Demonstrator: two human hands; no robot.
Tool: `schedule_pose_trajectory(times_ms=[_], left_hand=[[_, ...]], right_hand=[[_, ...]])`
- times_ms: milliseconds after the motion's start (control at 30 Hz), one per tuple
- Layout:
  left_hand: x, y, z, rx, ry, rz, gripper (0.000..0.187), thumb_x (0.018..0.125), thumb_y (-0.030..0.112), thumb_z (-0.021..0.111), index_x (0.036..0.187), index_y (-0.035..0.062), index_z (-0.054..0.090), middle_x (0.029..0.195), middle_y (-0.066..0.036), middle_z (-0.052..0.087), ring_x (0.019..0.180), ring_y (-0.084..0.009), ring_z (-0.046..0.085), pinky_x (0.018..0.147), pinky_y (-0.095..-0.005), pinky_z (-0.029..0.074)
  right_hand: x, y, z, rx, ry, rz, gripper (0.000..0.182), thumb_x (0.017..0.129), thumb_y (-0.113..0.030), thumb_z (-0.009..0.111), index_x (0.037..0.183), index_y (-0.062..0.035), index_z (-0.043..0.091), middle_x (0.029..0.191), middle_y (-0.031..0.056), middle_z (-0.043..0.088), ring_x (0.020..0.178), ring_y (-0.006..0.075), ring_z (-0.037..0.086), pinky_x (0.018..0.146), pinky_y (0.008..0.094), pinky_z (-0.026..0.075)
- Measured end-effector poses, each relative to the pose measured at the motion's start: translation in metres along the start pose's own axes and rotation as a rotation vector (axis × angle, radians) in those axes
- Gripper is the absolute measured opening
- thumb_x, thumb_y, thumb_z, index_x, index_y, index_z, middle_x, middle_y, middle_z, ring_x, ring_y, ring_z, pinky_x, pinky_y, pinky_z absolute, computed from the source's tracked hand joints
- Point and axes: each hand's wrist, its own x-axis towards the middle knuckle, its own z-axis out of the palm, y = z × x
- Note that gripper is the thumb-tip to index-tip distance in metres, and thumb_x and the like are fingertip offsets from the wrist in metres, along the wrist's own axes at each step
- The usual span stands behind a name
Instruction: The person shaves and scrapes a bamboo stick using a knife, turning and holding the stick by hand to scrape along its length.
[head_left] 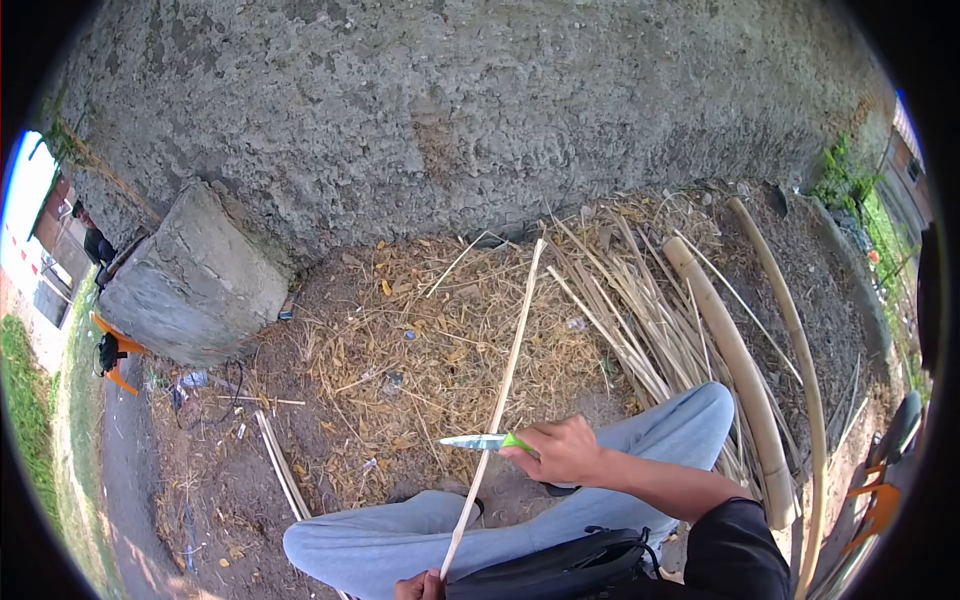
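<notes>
My right hand [562,450] is closed around the green handle of a knife [474,442], its blade pointing left across a long pale bamboo strip [508,370]. The blade overlaps the strip near its middle; whether it is cutting in cannot be told. At the bottom edge, my left hand [420,587] is closed on the lower end of the strip, partly cut off by the frame. From there the strip slants up and away over my lap, its far end near the foot of the wall.
A pile of split bamboo strips [650,320] lies to the right, beside a thick bamboo pole [728,370] and a thinner curved pole [795,340]. More strips [282,465] lie left. A concrete block [200,280] stands against the rough wall [480,110]. A person [95,243] is behind it.
</notes>
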Motion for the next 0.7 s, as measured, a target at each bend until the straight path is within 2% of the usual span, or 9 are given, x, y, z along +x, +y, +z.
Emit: schedule_pose_trajectory(times_ms=[167,267,300,333,400,500,567,667,700], left_hand=[[-0.008,0.000,-0.004,0.027,-0.004,0.019,0.048,0.103,0.035,0.041,0.073,0.0001,0.057,0.057,-0.013,0.050,0.054,-0.0241,0.048,0.056,-0.0410,0.042],[-0.004,0.002,-0.004,0.005,-0.004,-0.013,0.046,0.102,0.034,0.042,0.074,0.0004,0.057,0.058,-0.014,0.050,0.054,-0.0256,0.048,0.057,-0.0409,0.042],[-0.002,0.000,-0.004,-0.021,-0.007,-0.017,0.046,0.102,0.034,0.042,0.074,0.0005,0.057,0.058,-0.014,0.050,0.055,-0.0257,0.048,0.057,-0.0409,0.042],[0.001,-0.001,-0.004,-0.045,-0.011,-0.019,0.046,0.102,0.034,0.042,0.074,0.0005,0.057,0.058,-0.014,0.051,0.055,-0.0258,0.048,0.057,-0.0410,0.042],[-0.001,-0.002,-0.003,-0.045,-0.019,-0.025,0.047,0.103,0.034,0.041,0.074,0.0005,0.057,0.058,-0.013,0.050,0.055,-0.0250,0.048,0.057,-0.0408,0.042],[-0.004,0.002,-0.007,-0.024,-0.026,-0.021,0.048,0.103,0.034,0.041,0.074,0.0004,0.057,0.058,-0.012,0.049,0.055,-0.0230,0.046,0.056,-0.0403,0.041],[-0.011,0.005,-0.009,-0.002,-0.028,-0.013,0.048,0.103,0.035,0.041,0.074,0.0002,0.057,0.058,-0.011,0.048,0.055,-0.0218,0.045,0.056,-0.0399,0.041],[-0.005,0.004,-0.008,0.051,-0.034,0.000,0.047,0.103,0.034,0.042,0.074,-0.0002,0.056,0.057,-0.010,0.047,0.055,-0.0201,0.043,0.055,-0.0390,0.040],[-0.002,-0.003,-0.004,-0.005,-0.018,0.002,0.047,0.103,0.034,0.042,0.074,-0.0002,0.056,0.057,-0.011,0.048,0.055,-0.0203,0.044,0.055,-0.0391,0.041]], right_hand=[[0.042,0.096,-0.023,-0.164,0.202,0.302,0.036,0.095,-0.038,0.061,0.075,-0.0089,0.068,0.051,0.0056,0.059,0.034,0.0199,0.051,0.033,0.0364,0.037],[0.046,0.078,-0.031,-0.160,0.048,0.314,0.038,0.096,-0.038,0.058,0.075,-0.0082,0.068,0.051,0.0049,0.059,0.033,0.0185,0.051,0.032,0.0361,0.037],[0.039,0.068,-0.021,-0.137,0.114,0.136,0.040,0.097,-0.040,0.057,0.074,-0.0089,0.068,0.051,0.0046,0.059,0.034,0.0182,0.051,0.031,0.0363,0.036],[0.033,0.053,-0.016,-0.139,0.114,0.134,0.040,0.097,-0.040,0.057,0.074,-0.0089,0.068,0.051,0.0046,0.059,0.034,0.0182,0.051,0.031,0.0363,0.036],[0.016,0.023,-0.015,-0.061,-0.050,-0.035,0.033,0.095,-0.036,0.062,0.078,-0.0083,0.069,0.047,0.0036,0.055,0.032,0.0174,0.045,0.031,0.0334,0.030],[0.026,0.057,-0.017,-0.086,-0.033,0.137,0.041,0.097,-0.041,0.057,0.075,-0.0086,0.069,0.049,0.0050,0.058,0.033,0.0186,0.050,0.032,0.0362,0.036],[0.044,0.108,-0.024,-0.204,0.149,0.356,0.040,0.097,-0.041,0.057,0.076,-0.0087,0.070,0.047,0.0061,0.056,0.033,0.0204,0.050,0.033,0.0367,0.037],[0.044,0.122,-0.022,-0.191,0.108,0.412,0.038,0.096,-0.040,0.058,0.077,-0.0099,0.071,0.047,0.0077,0.057,0.035,0.0228,0.052,0.034,0.0378,0.039],[0.044,0.108,-0.023,-0.208,0.124,0.273,0.036,0.095,-0.040,0.059,0.079,-0.0111,0.071,0.047,0.0071,0.057,0.035,0.0235,0.052,0.034,0.0380,0.039]])
